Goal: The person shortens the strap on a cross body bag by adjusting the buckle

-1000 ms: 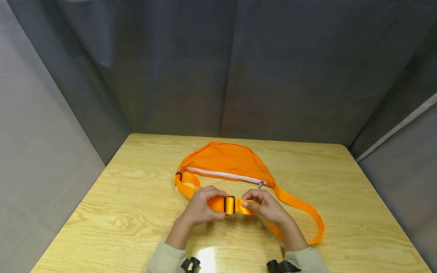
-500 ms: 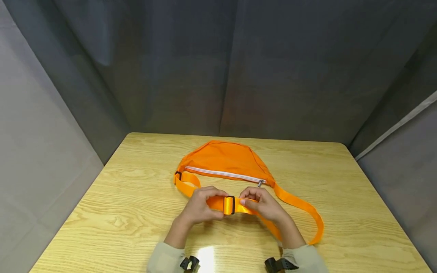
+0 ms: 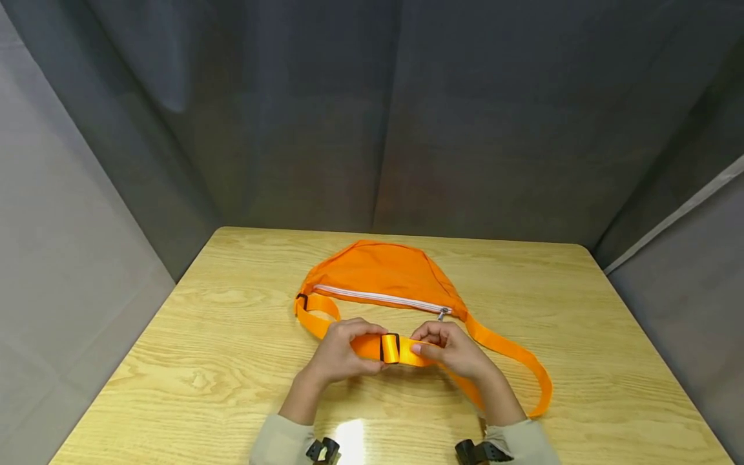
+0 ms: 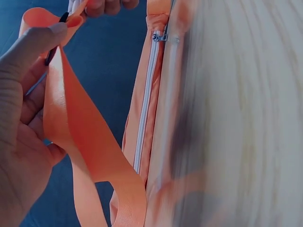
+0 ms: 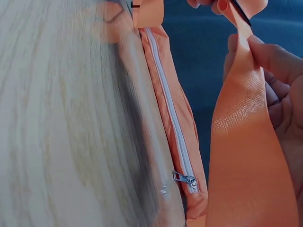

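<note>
An orange waist bag (image 3: 383, 268) lies flat on the table, its white zipper (image 3: 378, 296) toward me and closed up to the metal pull (image 5: 182, 178) at the right end. Above the table, in front of the bag, my left hand (image 3: 341, 352) pinches a black slide buckle (image 3: 382, 349) between thumb and fingers, the orange strap (image 4: 64, 94) running through it. Just right of the buckle, my right hand (image 3: 456, 352) pinches the strap between thumb and index finger. In the right wrist view the strap (image 5: 248, 156) hangs down broad and slightly twisted below those fingertips.
A second black strap fitting (image 3: 302, 299) sits at the bag's left end. On the right, the strap's long loop (image 3: 540, 381) curves over the wooden table (image 3: 174, 374). Grey curtains (image 3: 290, 129) stand behind and on both sides.
My right hand shifts slightly left, then back right, still pinching the strap. The short piece of strap in the buckle bulges, then draws flatter. My left hand stays nearly in place.
</note>
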